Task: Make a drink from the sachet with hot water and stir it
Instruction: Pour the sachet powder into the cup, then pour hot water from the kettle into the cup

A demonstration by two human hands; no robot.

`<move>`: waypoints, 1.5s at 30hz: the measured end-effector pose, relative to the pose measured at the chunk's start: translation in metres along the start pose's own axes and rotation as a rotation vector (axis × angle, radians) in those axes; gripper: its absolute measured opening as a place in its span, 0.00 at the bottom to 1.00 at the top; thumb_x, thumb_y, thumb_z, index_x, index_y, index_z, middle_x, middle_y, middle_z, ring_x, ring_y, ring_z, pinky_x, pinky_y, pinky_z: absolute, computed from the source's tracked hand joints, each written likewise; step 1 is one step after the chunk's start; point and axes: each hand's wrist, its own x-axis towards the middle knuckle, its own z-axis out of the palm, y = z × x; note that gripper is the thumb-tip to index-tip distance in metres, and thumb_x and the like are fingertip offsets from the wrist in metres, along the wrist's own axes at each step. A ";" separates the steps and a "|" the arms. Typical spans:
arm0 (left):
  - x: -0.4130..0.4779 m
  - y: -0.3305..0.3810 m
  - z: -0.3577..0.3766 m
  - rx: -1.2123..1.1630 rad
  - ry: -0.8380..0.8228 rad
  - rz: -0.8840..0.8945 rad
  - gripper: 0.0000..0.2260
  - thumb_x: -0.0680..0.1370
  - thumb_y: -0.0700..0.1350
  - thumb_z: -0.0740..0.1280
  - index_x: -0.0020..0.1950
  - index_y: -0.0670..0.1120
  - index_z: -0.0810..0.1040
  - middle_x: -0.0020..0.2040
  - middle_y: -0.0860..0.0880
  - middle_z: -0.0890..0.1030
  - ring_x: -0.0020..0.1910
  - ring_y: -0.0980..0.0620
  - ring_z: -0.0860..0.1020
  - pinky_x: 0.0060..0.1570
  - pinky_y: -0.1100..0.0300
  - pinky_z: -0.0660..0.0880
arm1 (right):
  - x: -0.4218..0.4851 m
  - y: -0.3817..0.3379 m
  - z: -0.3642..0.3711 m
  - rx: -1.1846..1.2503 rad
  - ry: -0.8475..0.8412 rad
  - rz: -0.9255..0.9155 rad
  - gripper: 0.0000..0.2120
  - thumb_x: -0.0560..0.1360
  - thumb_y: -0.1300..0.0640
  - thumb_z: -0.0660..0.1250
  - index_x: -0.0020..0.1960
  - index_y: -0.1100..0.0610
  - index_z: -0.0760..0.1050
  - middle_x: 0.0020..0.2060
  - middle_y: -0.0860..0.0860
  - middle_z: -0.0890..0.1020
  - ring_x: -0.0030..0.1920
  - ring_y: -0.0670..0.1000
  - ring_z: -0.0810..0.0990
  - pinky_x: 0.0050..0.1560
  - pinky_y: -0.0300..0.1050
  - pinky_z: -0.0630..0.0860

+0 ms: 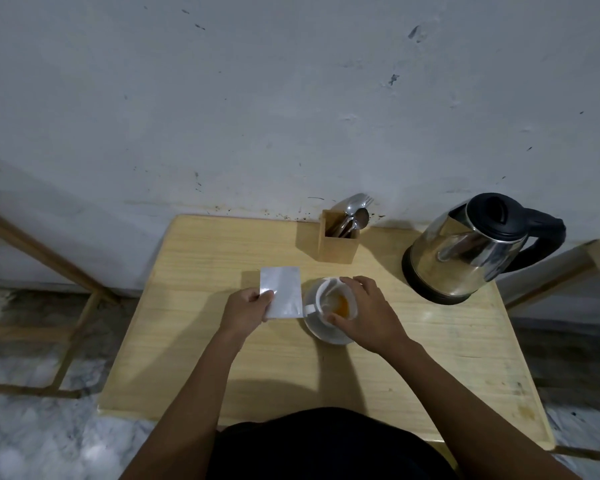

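Head view, left to right: left hand (248, 306) pinches a flat white foil sachet (280, 292), blank of readable print, beside a white ceramic cup (329, 301) on its white saucer (326, 336). Right hand (368, 313) curls round a translucent pouch (338, 299), seemingly tipping orange powder (342, 301) in. A steel electric kettle (471, 247) waits far right on the pale wooden worktop (194, 341).

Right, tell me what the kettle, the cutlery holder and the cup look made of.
Kettle: polished metal body, probably stainless steel, mirror reflections; black lid and handle look like plastic. Cutlery holder: pale wood, possibly bamboo, matte with square edges. Cup: white, smooth and slightly glossy, likely ceramic, on a matching saucer.
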 end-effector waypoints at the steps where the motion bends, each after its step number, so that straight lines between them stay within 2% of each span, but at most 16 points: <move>1: 0.003 -0.007 -0.001 0.035 0.029 -0.003 0.12 0.75 0.47 0.67 0.33 0.43 0.75 0.29 0.44 0.73 0.26 0.52 0.71 0.36 0.58 0.72 | 0.001 0.000 0.002 0.001 -0.015 0.012 0.34 0.70 0.37 0.69 0.72 0.44 0.62 0.69 0.49 0.67 0.65 0.52 0.70 0.57 0.52 0.76; 3: 0.011 -0.021 0.001 0.098 0.065 -0.012 0.11 0.75 0.47 0.67 0.36 0.43 0.75 0.31 0.43 0.71 0.27 0.50 0.71 0.35 0.58 0.69 | 0.003 0.001 0.006 -0.002 -0.035 0.032 0.38 0.68 0.34 0.69 0.72 0.44 0.61 0.69 0.49 0.66 0.64 0.52 0.71 0.56 0.52 0.76; 6: 0.020 -0.034 0.009 0.211 0.104 -0.029 0.08 0.74 0.47 0.67 0.39 0.44 0.77 0.35 0.42 0.74 0.36 0.46 0.74 0.40 0.55 0.69 | 0.007 0.003 0.009 -0.006 -0.052 0.058 0.45 0.63 0.30 0.69 0.74 0.45 0.60 0.69 0.48 0.65 0.64 0.51 0.72 0.56 0.51 0.76; 7: 0.018 -0.035 0.012 0.286 0.133 -0.038 0.07 0.74 0.47 0.67 0.44 0.44 0.79 0.40 0.42 0.78 0.41 0.44 0.77 0.42 0.55 0.70 | 0.008 0.004 0.010 -0.013 -0.054 0.063 0.46 0.62 0.29 0.69 0.74 0.45 0.59 0.69 0.48 0.65 0.64 0.51 0.72 0.56 0.51 0.76; 8: 0.017 -0.037 0.016 0.402 0.180 -0.025 0.11 0.74 0.49 0.67 0.53 0.44 0.79 0.48 0.42 0.80 0.49 0.42 0.78 0.46 0.54 0.72 | 0.008 0.005 0.010 -0.018 -0.058 0.068 0.47 0.61 0.28 0.68 0.74 0.46 0.59 0.69 0.48 0.65 0.64 0.51 0.72 0.56 0.51 0.76; 11: 0.011 -0.041 0.023 0.772 0.257 0.155 0.26 0.75 0.54 0.67 0.70 0.46 0.67 0.68 0.42 0.70 0.65 0.40 0.70 0.58 0.48 0.71 | 0.010 0.005 0.011 -0.009 -0.062 0.079 0.47 0.61 0.29 0.70 0.74 0.46 0.60 0.69 0.48 0.64 0.65 0.51 0.71 0.55 0.51 0.77; 15: 0.014 -0.053 0.029 0.923 0.018 0.346 0.26 0.79 0.54 0.60 0.76 0.53 0.59 0.79 0.45 0.56 0.76 0.43 0.57 0.70 0.47 0.61 | 0.009 0.005 0.010 -0.006 -0.052 0.070 0.42 0.64 0.32 0.72 0.71 0.46 0.61 0.68 0.48 0.64 0.64 0.50 0.70 0.51 0.50 0.77; 18: 0.015 -0.064 0.031 1.001 -0.036 0.391 0.22 0.79 0.53 0.58 0.74 0.52 0.64 0.78 0.45 0.57 0.76 0.43 0.59 0.70 0.46 0.62 | 0.010 0.006 0.011 0.005 -0.057 0.062 0.41 0.64 0.33 0.72 0.71 0.45 0.62 0.68 0.48 0.65 0.65 0.50 0.69 0.51 0.49 0.77; 24: 0.013 -0.063 0.033 1.018 -0.021 0.382 0.23 0.79 0.53 0.57 0.74 0.50 0.63 0.78 0.44 0.58 0.76 0.41 0.58 0.71 0.46 0.60 | 0.009 0.006 0.011 0.016 -0.062 0.071 0.41 0.64 0.33 0.72 0.71 0.45 0.61 0.68 0.47 0.64 0.65 0.49 0.69 0.51 0.49 0.78; 27: 0.012 -0.058 0.034 0.953 -0.003 0.343 0.22 0.79 0.54 0.57 0.73 0.51 0.64 0.78 0.46 0.58 0.76 0.42 0.56 0.71 0.45 0.57 | 0.009 0.006 0.009 0.007 -0.069 0.063 0.41 0.66 0.33 0.71 0.72 0.45 0.60 0.69 0.47 0.63 0.64 0.50 0.70 0.52 0.50 0.78; 29: 0.009 -0.050 0.037 0.838 0.042 0.332 0.21 0.79 0.55 0.57 0.71 0.52 0.68 0.76 0.48 0.63 0.75 0.43 0.58 0.71 0.45 0.57 | 0.008 0.006 0.006 0.024 -0.045 0.075 0.41 0.69 0.34 0.69 0.75 0.48 0.58 0.71 0.47 0.62 0.67 0.50 0.70 0.56 0.50 0.76; 33: -0.006 -0.024 0.053 0.506 0.028 0.409 0.16 0.79 0.55 0.59 0.62 0.50 0.77 0.61 0.49 0.80 0.60 0.45 0.75 0.58 0.51 0.72 | 0.001 0.013 -0.007 0.131 0.087 0.086 0.34 0.75 0.38 0.66 0.75 0.50 0.61 0.71 0.46 0.65 0.68 0.48 0.69 0.56 0.46 0.72; 37: -0.017 -0.003 0.068 0.402 -0.081 0.347 0.14 0.78 0.59 0.59 0.54 0.53 0.79 0.48 0.53 0.82 0.45 0.53 0.79 0.46 0.52 0.78 | -0.013 0.024 -0.027 0.248 0.238 0.108 0.22 0.77 0.41 0.64 0.69 0.47 0.70 0.63 0.43 0.72 0.63 0.45 0.72 0.56 0.48 0.74; 39: -0.017 -0.002 0.076 0.341 -0.070 0.300 0.13 0.77 0.59 0.61 0.52 0.53 0.80 0.45 0.53 0.83 0.44 0.55 0.80 0.44 0.54 0.79 | -0.021 0.030 -0.038 0.285 0.296 0.119 0.19 0.78 0.43 0.64 0.66 0.48 0.73 0.59 0.41 0.72 0.61 0.45 0.73 0.56 0.49 0.75; 41: -0.014 -0.004 0.082 0.290 -0.036 0.257 0.11 0.77 0.54 0.64 0.52 0.50 0.81 0.45 0.51 0.84 0.45 0.53 0.80 0.42 0.57 0.76 | -0.027 0.038 -0.048 0.297 0.351 0.115 0.17 0.78 0.44 0.64 0.64 0.48 0.75 0.57 0.41 0.74 0.59 0.45 0.75 0.57 0.49 0.75; 45: -0.015 -0.003 0.095 0.198 0.056 0.184 0.10 0.78 0.46 0.65 0.54 0.43 0.80 0.48 0.46 0.83 0.48 0.49 0.80 0.45 0.59 0.72 | -0.037 0.058 -0.073 0.307 0.493 0.094 0.14 0.79 0.46 0.64 0.60 0.50 0.78 0.54 0.45 0.77 0.54 0.44 0.78 0.55 0.51 0.79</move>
